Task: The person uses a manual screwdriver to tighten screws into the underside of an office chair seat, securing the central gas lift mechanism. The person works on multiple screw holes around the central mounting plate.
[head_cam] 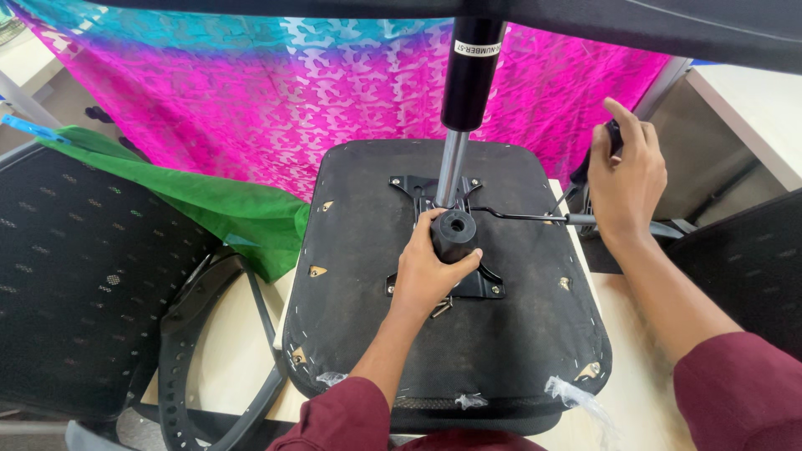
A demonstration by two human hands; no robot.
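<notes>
Because the seat (501,334) lies upside down on the table (643,392), its metal plate (455,280) faces up; the left hand (430,271) wraps closed around the black knob (454,234) there, steadying it, while the right hand (626,179) grips the lever's (518,216) handle shut at the seat's edge.

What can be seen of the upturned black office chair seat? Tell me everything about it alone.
The upturned black office chair seat lies underside up on a pale table, its fabric stapled round the edge, with scraps of clear plastic at the near rim. A black metal mechanism plate is bolted to its middle, and a thin lever rod runs from there to the right. The left hand grips the black round knob on the plate; the right hand holds the lever's black handle. A black and silver gas cylinder rises behind.
</notes>
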